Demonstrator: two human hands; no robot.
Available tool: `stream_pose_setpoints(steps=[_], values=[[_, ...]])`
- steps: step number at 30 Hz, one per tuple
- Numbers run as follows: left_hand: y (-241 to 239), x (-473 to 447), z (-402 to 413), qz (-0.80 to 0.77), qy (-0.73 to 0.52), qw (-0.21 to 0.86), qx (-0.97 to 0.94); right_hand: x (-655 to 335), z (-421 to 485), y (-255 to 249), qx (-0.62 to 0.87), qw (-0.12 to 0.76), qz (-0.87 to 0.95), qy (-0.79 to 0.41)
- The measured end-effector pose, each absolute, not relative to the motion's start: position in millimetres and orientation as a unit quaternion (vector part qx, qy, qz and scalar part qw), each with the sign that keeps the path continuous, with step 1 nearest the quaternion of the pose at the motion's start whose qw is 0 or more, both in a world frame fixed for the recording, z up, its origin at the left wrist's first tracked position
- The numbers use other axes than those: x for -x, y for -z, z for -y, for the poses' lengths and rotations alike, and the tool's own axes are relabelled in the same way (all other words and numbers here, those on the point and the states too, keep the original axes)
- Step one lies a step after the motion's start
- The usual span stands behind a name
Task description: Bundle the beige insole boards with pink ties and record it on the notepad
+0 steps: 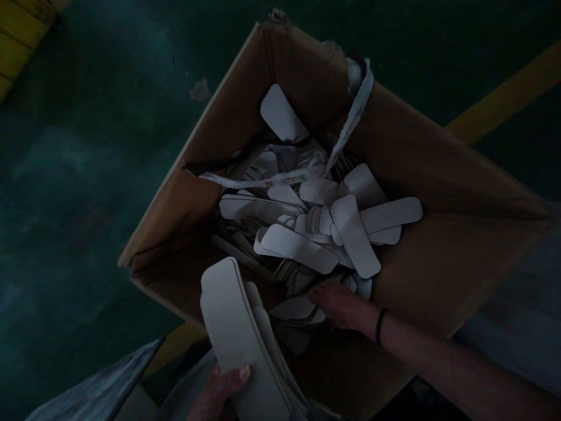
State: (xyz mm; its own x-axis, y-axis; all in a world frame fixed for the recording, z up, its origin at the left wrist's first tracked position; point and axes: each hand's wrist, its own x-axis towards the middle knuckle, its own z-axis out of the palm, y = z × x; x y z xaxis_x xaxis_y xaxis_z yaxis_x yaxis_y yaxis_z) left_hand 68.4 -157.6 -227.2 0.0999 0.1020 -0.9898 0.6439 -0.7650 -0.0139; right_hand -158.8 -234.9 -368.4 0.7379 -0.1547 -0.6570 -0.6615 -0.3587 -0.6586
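A stack of long pale flat pieces with rounded ends (pixel 236 316) is gripped by my left hand (pixel 223 383), its thumb lying across the top piece. The stack tilts over the near rim of a deep cardboard box (pixel 442 275). Inside the box my right hand (pixel 339 304), with a black band at the wrist, reaches down among more pale flat pieces (pixel 300 248) heaped in a jumble. Its fingertips are at a curved piece (pixel 293 307) near the bottom; the dim light hides whether they close on it.
A torn whitish strip of tape (pixel 350 120) hangs from the box's far wall across the heap. Yellow lines (pixel 508 93) mark the dark green floor (pixel 87 193). A yellow slatted object (pixel 20 35) lies top left, and a grey sheet-like edge (pixel 96 383) juts in at lower left.
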Motion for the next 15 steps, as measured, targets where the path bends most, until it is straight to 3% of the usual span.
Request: stream_pose_setpoints(steps=[9, 15], values=[[235.2, -70.1, 150.3, -0.249, 0.625, 0.212, -0.709, 122.7, 207.4, 378.7, 0.781, 0.491, -0.288, -0.259], [234.4, -65.3, 151.5, -0.241, 0.622, 0.231, -0.709, 128.0, 234.9, 373.5, 0.767, 0.497, -0.318, -0.253]])
